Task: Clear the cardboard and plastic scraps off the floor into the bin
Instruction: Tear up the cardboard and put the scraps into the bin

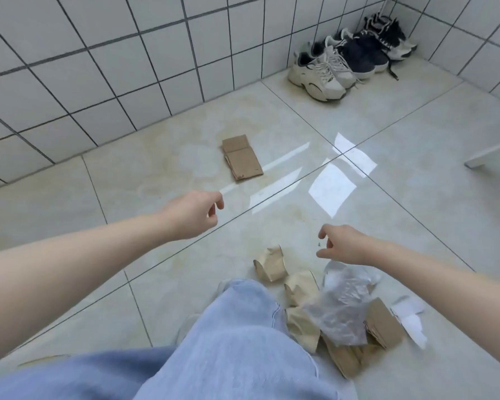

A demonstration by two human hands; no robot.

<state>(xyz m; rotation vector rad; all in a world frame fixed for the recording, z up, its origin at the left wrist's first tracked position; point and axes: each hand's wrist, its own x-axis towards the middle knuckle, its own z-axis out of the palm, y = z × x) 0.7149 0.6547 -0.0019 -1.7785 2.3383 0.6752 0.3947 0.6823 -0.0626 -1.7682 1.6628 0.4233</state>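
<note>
Two empty hands out over the floor, neither touching a scrap. Left hand loosely curled, fingers hanging, nothing in it; stretched toward the far scrap, probably to reach for it. Right hand loosely curled too, thumb and fingers apart, nothing pinched; poised just above the near heap, likely about to gather from it.

Just beneath and beside the right hand: crumpled plastic bag draped over torn cardboard pieces, with white paper scraps at the heap's right edge. Heap bunched together next to the jeans leg, handy for one scoop.

Farther out, beyond the left hand and well apart from the heap: flat folded cardboard, lying alone near the tiled wall. Long axis running away from the viewer, tilted slightly leftward at the far end, short edge toward the hand.

Farthest off, in the corner: row of sneakers. No bin in view.
</note>
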